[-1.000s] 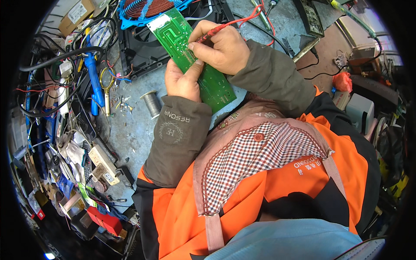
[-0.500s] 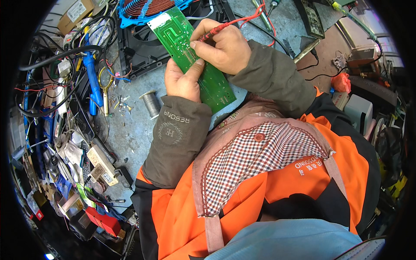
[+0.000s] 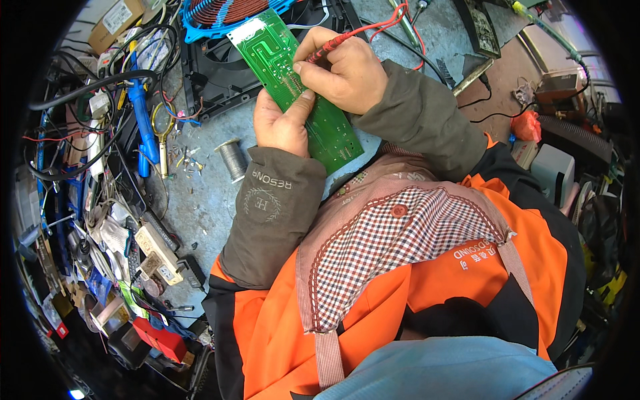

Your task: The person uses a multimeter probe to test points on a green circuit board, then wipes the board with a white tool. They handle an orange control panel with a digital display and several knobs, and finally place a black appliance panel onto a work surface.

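A long green circuit board (image 3: 333, 137) is tilted above the bench in front of me. My left hand (image 3: 283, 125) grips its left edge, thumb lying across the face and the other fingers hidden beneath. Pinched in my right hand (image 3: 350, 75) is a red test probe (image 3: 328, 48), its lead running off to the upper right. The probe's tip is hidden behind my fingers, close to the board's middle, so contact cannot be seen. Behind the board's upper end sits a copper coil on a blue frame (image 3: 230, 15), next to a black plastic housing with a fan (image 3: 220, 80).
A solder wire spool (image 3: 233, 160) stands left of my left forearm. Further left lie a blue tool (image 3: 138, 107), a magnifying glass (image 3: 162, 123), tangled cables and a power strip (image 3: 157, 253). A red box (image 3: 160, 339) is at lower left; a red plastic bag (image 3: 526, 126) is at right.
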The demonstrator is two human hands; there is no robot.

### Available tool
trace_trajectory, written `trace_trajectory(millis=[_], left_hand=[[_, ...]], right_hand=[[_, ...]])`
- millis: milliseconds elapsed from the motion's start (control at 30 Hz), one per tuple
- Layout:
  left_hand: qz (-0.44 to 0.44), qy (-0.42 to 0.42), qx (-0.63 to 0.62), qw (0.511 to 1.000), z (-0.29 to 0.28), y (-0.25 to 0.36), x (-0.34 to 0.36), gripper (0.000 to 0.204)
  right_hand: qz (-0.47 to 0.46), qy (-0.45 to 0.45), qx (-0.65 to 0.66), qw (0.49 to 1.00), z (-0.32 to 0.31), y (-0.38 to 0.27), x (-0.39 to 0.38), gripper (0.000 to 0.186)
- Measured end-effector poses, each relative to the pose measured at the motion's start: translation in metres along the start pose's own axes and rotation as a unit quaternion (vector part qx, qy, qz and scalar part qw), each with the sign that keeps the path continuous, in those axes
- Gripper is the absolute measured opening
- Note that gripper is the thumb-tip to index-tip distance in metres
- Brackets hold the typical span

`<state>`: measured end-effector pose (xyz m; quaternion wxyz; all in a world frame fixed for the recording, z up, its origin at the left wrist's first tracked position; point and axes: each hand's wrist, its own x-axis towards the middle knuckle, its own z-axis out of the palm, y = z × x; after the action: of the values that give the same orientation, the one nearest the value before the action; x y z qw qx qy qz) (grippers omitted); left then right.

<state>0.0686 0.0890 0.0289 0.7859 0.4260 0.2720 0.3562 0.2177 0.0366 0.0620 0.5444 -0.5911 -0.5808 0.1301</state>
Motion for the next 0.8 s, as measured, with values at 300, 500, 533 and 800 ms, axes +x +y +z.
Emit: trace_trajectory(millis=[300, 500, 533, 800], left_hand=[[-0.006, 0.0, 0.001, 1.0, -0.003, -0.002, 0.0002, 0.034], [-0.005, -0.006, 0.001, 1.0, -0.0029, -0.0002, -0.001, 0.034], [-0.003, -0.003, 0.003, 1.0, -0.0013, 0.0005, -0.0009, 0.031], [0.002, 0.0, 0.011, 1.0, 0.0002, 0.0012, -0.0008, 0.027]], right_hand=[[-0.013, 0.007, 0.02, 1.0, 0.003, 0.003, -0.0008, 0.014], [-0.013, 0.003, 0.011, 1.0, 0.0015, 0.0025, -0.0012, 0.014], [-0.016, 0.003, 0.015, 1.0, 0.0016, 0.0025, -0.0011, 0.014], [-0.02, -0.005, 0.004, 1.0, 0.0017, 0.0064, -0.002, 0.011]])
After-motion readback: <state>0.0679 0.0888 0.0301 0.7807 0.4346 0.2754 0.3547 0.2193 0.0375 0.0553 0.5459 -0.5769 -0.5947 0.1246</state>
